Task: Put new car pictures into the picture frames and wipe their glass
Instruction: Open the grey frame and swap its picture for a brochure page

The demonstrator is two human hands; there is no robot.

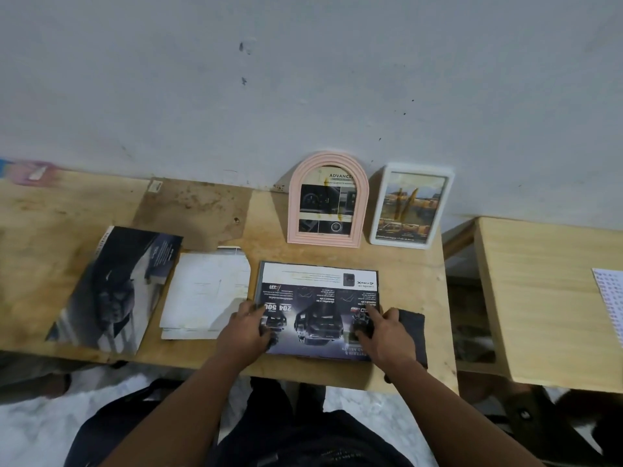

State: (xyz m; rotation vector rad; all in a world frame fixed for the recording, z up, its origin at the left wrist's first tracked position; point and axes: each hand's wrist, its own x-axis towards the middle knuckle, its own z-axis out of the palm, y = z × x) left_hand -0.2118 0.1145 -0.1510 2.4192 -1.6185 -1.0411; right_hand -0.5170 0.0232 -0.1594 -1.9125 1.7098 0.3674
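Both hands pressed the car print (317, 305) flat: left hand (247, 326) fingers spread on its left edge, right hand (384, 332) on its right, cloth (413, 326) just right. Frames (325, 200) stood beyond.

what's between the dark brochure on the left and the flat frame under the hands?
A stack of white papers lies between the dark brochure and the flat frame, per the head view.

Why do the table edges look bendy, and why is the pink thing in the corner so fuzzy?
In the head view, the wide-angle lens bows the wooden table edges; the pink object at the far left is smeared by blur; yellowish streaks mark the glass of the arched pink frame and white frame.
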